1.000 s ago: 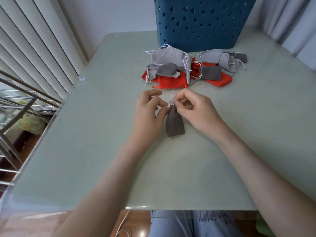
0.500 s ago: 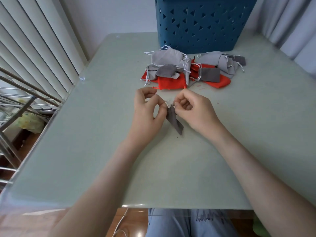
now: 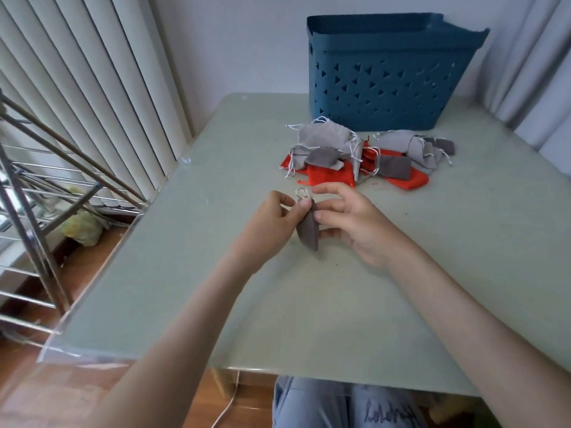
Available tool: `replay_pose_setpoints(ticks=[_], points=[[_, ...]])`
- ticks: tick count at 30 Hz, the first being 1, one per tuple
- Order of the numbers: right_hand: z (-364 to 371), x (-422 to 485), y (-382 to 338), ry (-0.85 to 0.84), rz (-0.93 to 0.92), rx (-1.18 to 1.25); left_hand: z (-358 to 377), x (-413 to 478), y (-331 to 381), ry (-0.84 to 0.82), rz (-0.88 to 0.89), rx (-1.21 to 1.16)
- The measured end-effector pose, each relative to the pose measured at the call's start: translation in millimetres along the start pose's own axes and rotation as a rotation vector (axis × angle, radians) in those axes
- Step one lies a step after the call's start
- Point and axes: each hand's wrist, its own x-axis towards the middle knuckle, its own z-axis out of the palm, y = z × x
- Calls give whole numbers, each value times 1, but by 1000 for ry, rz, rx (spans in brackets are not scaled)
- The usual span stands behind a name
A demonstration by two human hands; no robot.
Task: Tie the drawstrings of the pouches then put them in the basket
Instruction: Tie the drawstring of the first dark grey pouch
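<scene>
The middle of the pale green smooth table [image 3: 185, 273] is taken by the left hand [image 3: 272, 223], which pinches a small dark grey fabric pouch [image 3: 309, 233], and by the right hand [image 3: 355, 223] beside it. Bare surface lies to their left, right and near side. A heap of grey and orange fabric pouches [image 3: 355, 156] lies between the hands and the tall blue plastic basket with triangular holes [image 3: 386, 81], just before its wall. A steel-tube rack [image 3: 46, 180] stands close beside the table's left edge.

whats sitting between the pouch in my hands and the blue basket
A heap of grey and orange pouches lies between the dark grey pouch, pinched by the left hand, and the basket; the head view shows it.
</scene>
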Motion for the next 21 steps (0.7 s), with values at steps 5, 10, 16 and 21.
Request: replay_pose_setpoints(ticks=[5,10,16,21], points=[[20,12,-5,-86,1,100,-29,0,-5,19,-15,60],[41,34,-1,-41,-30,6,-51,-5,-6,-60,-10,-15],[50,63,18,44,-30,-538,-67,8,-31,-6,-114,495],[26,68,25,173,-108,-854,-49,7,-36,187,-191,956]])
